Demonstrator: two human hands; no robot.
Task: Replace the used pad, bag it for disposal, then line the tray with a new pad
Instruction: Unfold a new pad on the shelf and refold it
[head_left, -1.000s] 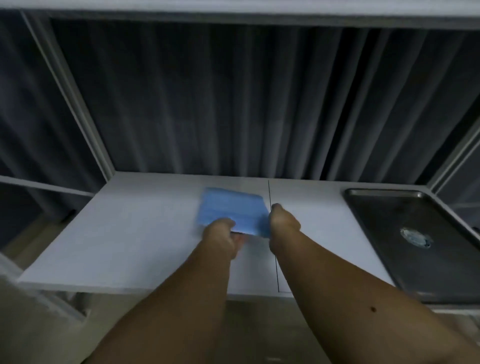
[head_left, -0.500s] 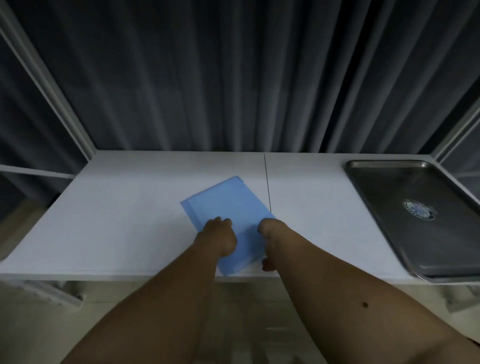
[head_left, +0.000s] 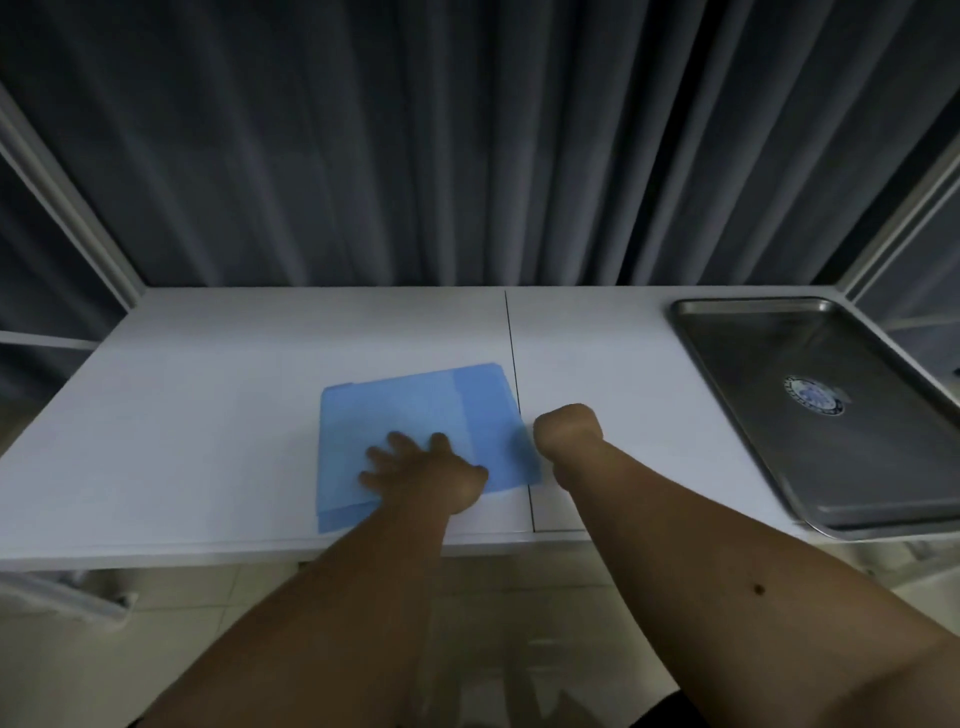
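Note:
A folded blue pad lies flat on the white table, just left of the table's dark seam. My left hand rests on the pad's near part, palm down with fingers spread. My right hand is curled at the pad's right edge; its fingers are hidden, so I cannot tell if it pinches the pad. A bare steel tray with a round blue-and-white emblem in its middle sits at the table's right end.
Dark grey curtains hang behind the table. White frame posts stand at the left and right back corners. The tray's near corner overhangs the table's front edge. Tiled floor shows below.
The pad has been laid down and turned squarer to the table. My left hand went from gripping it to lying spread on top. My right hand shifted to the pad's right edge.

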